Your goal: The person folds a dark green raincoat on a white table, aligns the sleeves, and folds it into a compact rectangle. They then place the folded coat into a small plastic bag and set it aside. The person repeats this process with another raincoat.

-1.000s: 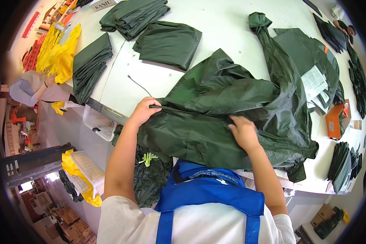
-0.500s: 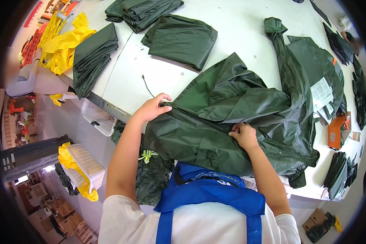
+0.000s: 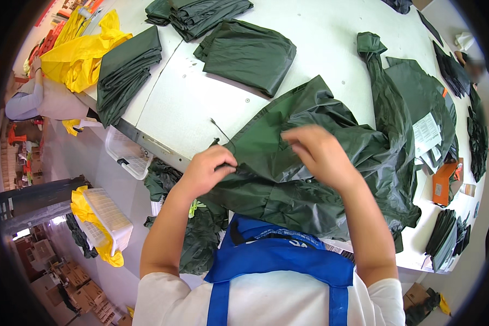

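Observation:
A dark green raincoat [image 3: 331, 136] lies crumpled across the near part of the white table, one sleeve stretched toward the far right. At its near left edge, my left hand [image 3: 206, 168] pinches the green fabric between thumb and fingers. My right hand [image 3: 320, 155] is raised over the middle of the raincoat, slightly blurred, its thumb and fingers apart and nothing in them. Just beyond my left hand, a thin dark cord [image 3: 221, 129] sticks up from the table.
Folded green garments [image 3: 247, 54] lie beyond the raincoat, with another folded stack [image 3: 127, 76] to the left. Yellow fabric [image 3: 87, 57] is beside a person at far left. At right are paper sheets [image 3: 426, 133] and an orange box [image 3: 445, 182]. White baskets [image 3: 127, 152] stand below the table's left edge.
My right hand has let go of the fabric and lifted away, up and to the left. My left hand has moved slightly nearer to me, still pinching the raincoat's edge.

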`<state>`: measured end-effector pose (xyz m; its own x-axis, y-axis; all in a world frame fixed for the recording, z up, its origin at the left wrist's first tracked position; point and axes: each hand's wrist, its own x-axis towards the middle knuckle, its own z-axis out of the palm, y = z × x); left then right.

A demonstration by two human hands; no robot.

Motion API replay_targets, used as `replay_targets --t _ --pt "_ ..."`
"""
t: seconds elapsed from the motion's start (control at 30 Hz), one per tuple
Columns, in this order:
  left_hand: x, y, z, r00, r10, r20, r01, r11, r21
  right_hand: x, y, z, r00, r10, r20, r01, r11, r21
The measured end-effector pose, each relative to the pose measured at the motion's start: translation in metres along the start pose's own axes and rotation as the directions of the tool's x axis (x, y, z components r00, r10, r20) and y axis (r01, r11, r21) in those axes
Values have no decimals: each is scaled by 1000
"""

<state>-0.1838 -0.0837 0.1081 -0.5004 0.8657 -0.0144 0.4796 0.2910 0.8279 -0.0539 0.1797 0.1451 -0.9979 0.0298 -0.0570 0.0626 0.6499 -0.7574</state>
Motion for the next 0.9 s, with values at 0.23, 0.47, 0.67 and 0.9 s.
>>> replay_targets --t 0.23,0.47,0.67,0.9 --pt "-26 -4 6 972 186 -146 -153 965 215 70 94 26 920 55 387 257 661 -705" --pt "-35 -11 16 962 30 -271 11 989 151 84 21 -29 981 -92 173 172 826 -538" --pt "-33 3 11 957 155 -244 -107 974 199 94 -8 63 779 16 627 78 989 -122" --pt "-24 27 1 912 266 -312 -115 897 427 77 -17 41 871 19 492 -202 925 322"
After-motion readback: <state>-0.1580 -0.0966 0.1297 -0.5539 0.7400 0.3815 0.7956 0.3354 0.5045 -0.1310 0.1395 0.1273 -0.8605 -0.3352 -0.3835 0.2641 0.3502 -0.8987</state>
